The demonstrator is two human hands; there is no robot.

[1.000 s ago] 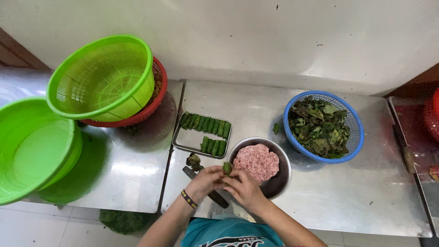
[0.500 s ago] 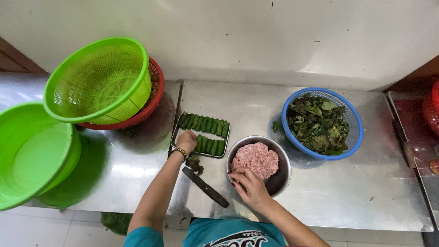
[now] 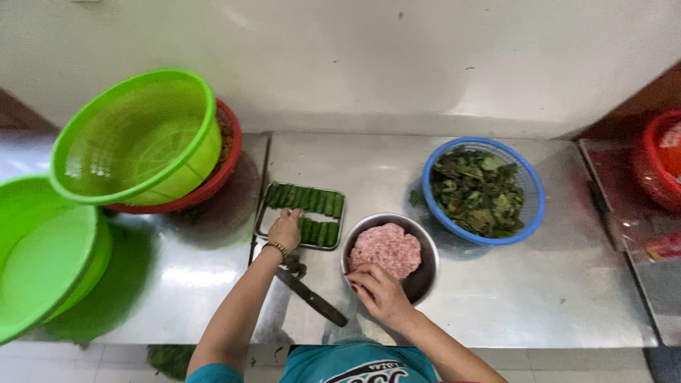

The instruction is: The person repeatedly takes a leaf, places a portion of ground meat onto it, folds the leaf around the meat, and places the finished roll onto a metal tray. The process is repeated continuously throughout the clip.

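Nearest, the right hand [image 3: 379, 292] rests at the near rim of the metal bowl [image 3: 425, 273] of pink minced meat [image 3: 386, 250], fingers curled together and holding nothing I can make out. Left of the bowl, a knife [image 3: 312, 298] lies on the steel table [image 3: 496, 298]. Beyond it, the left hand [image 3: 285, 228] lays fingers on the tray [image 3: 264, 227], where nearly two rows of green leaf rolls [image 3: 305, 198] are done, while much meat and, right of the bowl, a blue basket [image 3: 528, 188] of leaves [image 3: 475, 188] remain.

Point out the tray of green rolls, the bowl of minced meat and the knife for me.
Tray of green rolls [image 3: 264, 225], head view, on its bare metal left rim.
Bowl of minced meat [image 3: 424, 278], head view, on its inner steel wall.
Knife [image 3: 316, 303], head view, on the dark handle.
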